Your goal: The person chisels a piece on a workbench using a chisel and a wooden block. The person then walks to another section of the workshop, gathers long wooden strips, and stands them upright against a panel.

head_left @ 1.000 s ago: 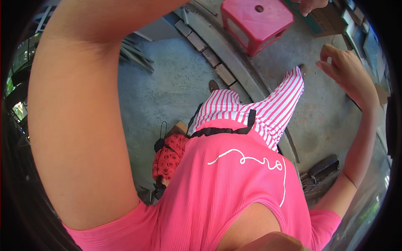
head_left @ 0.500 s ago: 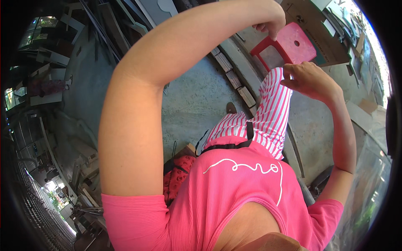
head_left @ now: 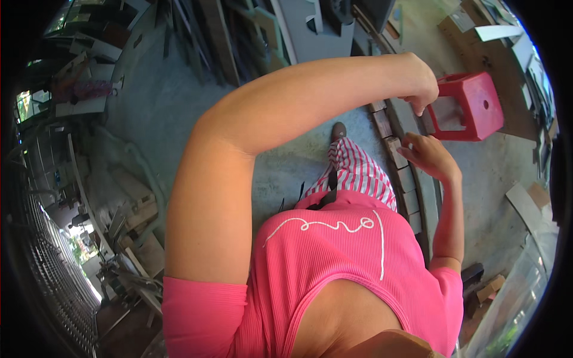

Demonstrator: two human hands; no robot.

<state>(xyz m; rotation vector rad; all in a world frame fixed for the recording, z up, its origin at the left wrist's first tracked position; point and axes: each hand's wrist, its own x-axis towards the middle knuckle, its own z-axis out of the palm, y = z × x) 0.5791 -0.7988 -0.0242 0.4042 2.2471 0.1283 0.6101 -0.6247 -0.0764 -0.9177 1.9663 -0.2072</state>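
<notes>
My left arm arches across the upper middle, and my left hand [head_left: 421,85] hangs with its fingers curled downward. It looks closed, but what it may hold is hidden. Just below it in the picture, my right hand [head_left: 431,156] is raised with bent fingers drawn together; nothing in them can be made out. A small gap separates the two hands. Beyond them, a red plastic stool [head_left: 486,106] with a round hole in its seat stands on the floor. The left hand overlaps the stool's near side in the picture; I cannot tell whether they touch.
A row of bricks [head_left: 392,149] borders a low ledge beside my striped trouser legs [head_left: 358,170]. Boards and panels [head_left: 224,42] lean at the top. A large cardboard box [head_left: 507,71] is behind the stool. Clear plastic sheeting [head_left: 513,298] hangs at lower right.
The view has shifted, with the stool now lower and farther right in it. My right hand has moved left relative to the stool. The striped leg that reached toward the stool no longer does.
</notes>
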